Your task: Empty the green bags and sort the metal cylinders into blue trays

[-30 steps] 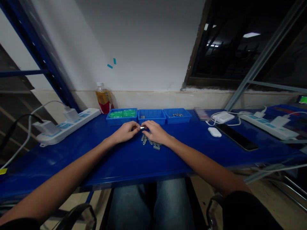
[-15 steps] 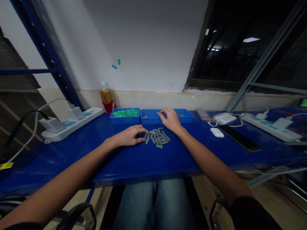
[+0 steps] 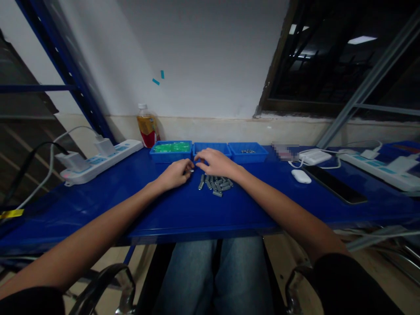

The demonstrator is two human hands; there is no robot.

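Observation:
My left hand [image 3: 176, 174] is closed, with the end of a small silver metal cylinder [image 3: 192, 170] showing at its fingertips. Close beside it, my right hand [image 3: 215, 162] reaches across with bent fingers, thumb and forefinger near the cylinder. Whatever its fingertips hold is too small to make out. Below my right hand a pile of grey metal cylinders [image 3: 216, 185] lies on the blue table [image 3: 183, 214], partly hidden by that hand. Behind the hands stand a middle blue bin [image 3: 223, 149] and a right blue bin [image 3: 259, 156] with small metal parts [image 3: 248, 151] in it.
A left blue bin [image 3: 157, 156] holds green plastic packets [image 3: 172, 147], with a drink bottle [image 3: 146, 127] behind it. Power strips [image 3: 95, 166] with cables lie at both sides. At right are a white earbud case [image 3: 301, 176], a phone [image 3: 336, 184] and a white charger [image 3: 315, 156].
My right hand has come back from the bins, leftward and nearer, to meet my left hand. My left hand has picked up a metal cylinder from the pile's left side. The view has shifted slightly.

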